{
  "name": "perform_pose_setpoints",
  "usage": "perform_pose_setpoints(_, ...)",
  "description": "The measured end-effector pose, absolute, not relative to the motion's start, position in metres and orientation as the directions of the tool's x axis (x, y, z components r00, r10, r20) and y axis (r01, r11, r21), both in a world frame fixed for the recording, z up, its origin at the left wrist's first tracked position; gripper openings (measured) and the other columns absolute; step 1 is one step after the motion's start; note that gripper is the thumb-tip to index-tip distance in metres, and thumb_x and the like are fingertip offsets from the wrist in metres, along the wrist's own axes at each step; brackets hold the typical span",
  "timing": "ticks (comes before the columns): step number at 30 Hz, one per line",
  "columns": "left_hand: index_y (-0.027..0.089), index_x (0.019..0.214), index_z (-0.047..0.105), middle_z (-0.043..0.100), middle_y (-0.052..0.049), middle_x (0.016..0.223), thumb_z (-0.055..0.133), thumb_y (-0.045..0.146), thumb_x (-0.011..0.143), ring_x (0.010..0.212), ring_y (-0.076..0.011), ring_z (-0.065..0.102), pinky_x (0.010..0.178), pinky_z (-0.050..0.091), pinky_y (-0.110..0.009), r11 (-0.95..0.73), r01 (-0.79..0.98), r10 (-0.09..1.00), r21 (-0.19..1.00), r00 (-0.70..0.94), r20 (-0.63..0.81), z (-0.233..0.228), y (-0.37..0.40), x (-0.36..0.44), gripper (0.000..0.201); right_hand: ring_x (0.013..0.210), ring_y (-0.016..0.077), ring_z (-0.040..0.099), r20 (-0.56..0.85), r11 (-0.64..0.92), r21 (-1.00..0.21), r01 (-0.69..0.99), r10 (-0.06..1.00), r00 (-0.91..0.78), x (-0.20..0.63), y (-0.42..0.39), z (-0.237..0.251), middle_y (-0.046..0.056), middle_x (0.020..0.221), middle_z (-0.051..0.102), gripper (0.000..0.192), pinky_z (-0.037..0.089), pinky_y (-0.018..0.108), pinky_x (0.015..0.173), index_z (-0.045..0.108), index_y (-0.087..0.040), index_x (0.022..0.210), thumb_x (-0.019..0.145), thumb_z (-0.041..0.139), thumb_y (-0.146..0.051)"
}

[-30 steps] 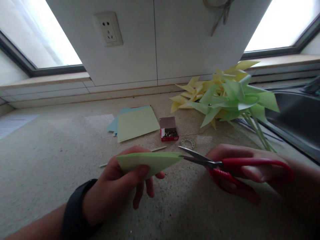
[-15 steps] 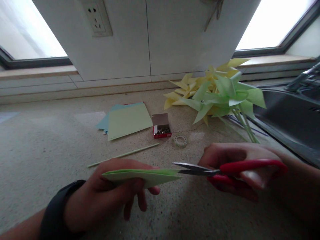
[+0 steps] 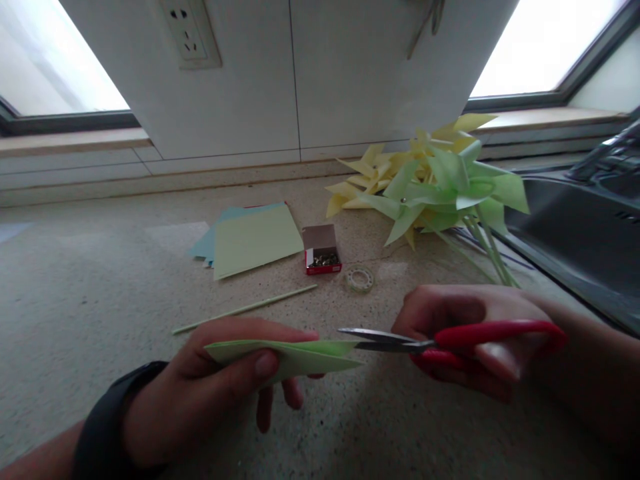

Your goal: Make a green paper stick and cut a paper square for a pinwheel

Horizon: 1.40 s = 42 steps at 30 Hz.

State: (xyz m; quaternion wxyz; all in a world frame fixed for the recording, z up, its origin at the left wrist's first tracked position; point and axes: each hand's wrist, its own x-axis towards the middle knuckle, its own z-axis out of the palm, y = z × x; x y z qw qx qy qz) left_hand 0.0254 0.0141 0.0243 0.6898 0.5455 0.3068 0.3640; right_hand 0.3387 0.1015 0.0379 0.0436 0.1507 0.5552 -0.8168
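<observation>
My left hand [image 3: 215,387], with a dark band at the wrist, pinches a folded piece of light green paper [image 3: 310,360] between thumb and fingers. The paper's right end gapes a little, its layers apart. In my right hand [image 3: 465,313] is a pair of red-handled scissors [image 3: 450,343], fingers through the handles. The blades are parted and point left, their tips at the paper's right end; I cannot tell whether they touch it. Just beyond my hands lie a thin pale green stick [image 3: 250,309], a roll of clear tape [image 3: 360,279] and a small red box of metal pins [image 3: 323,257].
A stack of yellow-green and blue paper sheets [image 3: 257,240] lies at the back left of the speckled counter [image 3: 100,287]. Yellow and green paper pinwheels [image 3: 440,180] on sticks rest at the back right, beside the dark sink [image 3: 575,233]. A tiled wall with a socket [image 3: 189,33] stands behind.
The folded paper's layers have spread wider at the right end, and my left thumb and fingers have shifted on it. The scissors have moved slightly left, blades still parted.
</observation>
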Motion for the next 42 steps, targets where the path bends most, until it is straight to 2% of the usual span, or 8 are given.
perform_pose_setpoints(7,0.034,0.121,0.075,0.078,-0.004,0.088,0.06,0.04,0.099,0.065,-0.0106,0.067,0.056,0.056,-0.014,0.098,-0.097,0.823,0.99,0.567,-0.026,0.022,0.012,0.02,0.027,0.043,0.003,0.048,-0.272,-0.483,-0.85,0.21,0.062,-0.96,0.338,0.102,0.025,-0.005,0.063,0.059,0.045,0.045,0.011,0.04,0.062,-0.012,0.082,0.071,0.087,-0.048)
perform_pose_setpoints(12,0.036,0.122,0.074,0.077,-0.004,0.088,0.057,0.04,0.101,0.064,-0.0105,0.063,0.058,0.055,-0.016,0.045,-0.028,0.831,0.999,0.556,-0.022,0.017,0.012,0.015,0.028,0.041,0.0034,0.048,-0.36,-0.544,-0.794,0.273,0.058,-0.931,0.338,0.1,0.028,-0.006,0.06,0.058,0.056,0.043,0.012,0.036,0.059,-0.013,0.073,0.055,0.095,-0.051)
perform_pose_setpoints(14,0.037,0.123,0.073,0.077,-0.003,0.089,0.057,0.041,0.101,0.064,-0.0105,0.063,0.058,0.055,-0.016,0.033,-0.012,0.831,0.999,0.556,-0.02,0.018,0.012,0.015,0.028,0.045,0.0034,0.05,-0.431,-0.516,-0.788,0.336,0.072,-0.899,0.338,0.099,0.033,-0.006,0.062,0.058,0.06,0.044,0.012,0.041,0.058,-0.013,0.075,0.056,0.092,-0.059)
perform_pose_setpoints(17,0.039,0.123,0.073,0.076,-0.003,0.088,0.058,0.042,0.1,0.063,-0.0105,0.063,0.057,0.055,-0.015,0.011,-0.002,0.835,1.0,0.55,-0.008,0.02,0.012,0.017,0.028,0.048,0.0044,0.05,-0.441,-0.44,-0.819,0.368,0.071,-0.895,0.338,0.1,0.038,-0.006,0.063,0.057,0.062,0.043,0.013,0.042,0.057,-0.014,0.077,0.061,0.086,-0.067)
perform_pose_setpoints(22,0.04,0.121,0.074,0.077,-0.003,0.087,0.06,0.042,0.099,0.062,-0.0105,0.063,0.057,0.055,-0.016,0.005,-0.008,0.854,1.0,0.52,0.0,0.021,0.012,0.019,0.026,0.04,0.0044,0.041,-0.317,-0.343,-0.898,0.277,0.066,-0.946,0.335,0.1,0.035,-0.007,0.058,0.051,0.065,0.036,0.016,0.035,0.052,-0.017,0.072,0.064,0.076,-0.077)
perform_pose_setpoints(28,0.041,0.122,0.074,0.076,-0.002,0.086,0.06,0.04,0.099,0.061,-0.0106,0.063,0.056,0.055,-0.016,-0.008,-0.006,0.865,1.0,0.502,0.01,0.02,0.012,0.019,0.027,0.047,0.0068,0.046,-0.459,-0.301,-0.858,0.415,0.09,-0.884,0.338,0.1,0.044,-0.005,0.062,0.053,0.07,0.042,0.02,0.044,0.054,-0.016,0.076,0.061,0.074,-0.081)
perform_pose_setpoints(38,0.039,0.118,0.076,0.076,-0.003,0.081,0.062,0.037,0.098,0.06,-0.0094,0.06,0.052,0.051,-0.011,-0.018,-0.032,0.877,0.999,0.48,0.031,0.025,0.012,0.023,0.025,0.046,0.0083,0.044,-0.46,-0.254,-0.872,0.417,0.141,-0.877,0.339,0.101,0.042,-0.004,0.061,0.052,0.065,0.043,0.021,0.04,0.053,-0.018,0.074,0.062,0.078,-0.077)
perform_pose_setpoints(42,0.042,0.121,0.074,0.075,-0.002,0.082,0.06,0.037,0.099,0.058,-0.0085,0.057,0.051,0.049,-0.012,-0.047,0.009,0.874,0.999,0.484,0.037,0.023,0.013,0.022,0.026,0.044,0.0069,0.04,-0.441,-0.25,-0.882,0.399,0.142,-0.886,0.339,0.101,0.036,-0.005,0.059,0.051,0.059,0.036,0.019,0.036,0.053,-0.018,0.072,0.067,0.079,-0.07)
